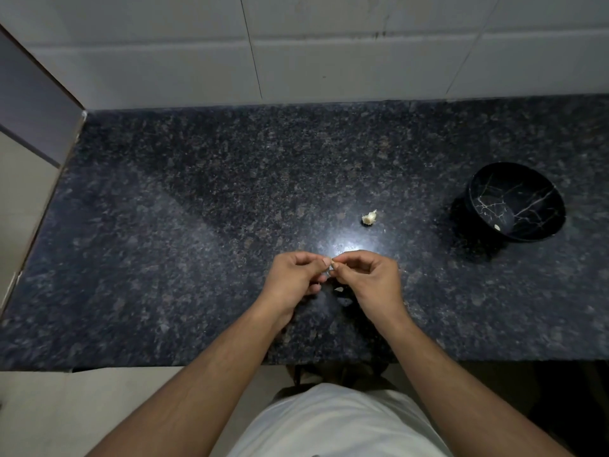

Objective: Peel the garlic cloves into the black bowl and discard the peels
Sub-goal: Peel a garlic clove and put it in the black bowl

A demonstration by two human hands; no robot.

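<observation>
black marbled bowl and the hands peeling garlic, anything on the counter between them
In the head view, one pale garlic piece lies on the dark speckled granite counter between the black marbled bowl and the hands; otherwise that stretch is bare.

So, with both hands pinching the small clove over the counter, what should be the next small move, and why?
Probably keep pulling the skin off. The left hand and right hand both pinch the garlic clove between their fingertips, so it looks only partly peeled. The black bowl at the right is not yet its place; one pale piece lies inside.
</observation>
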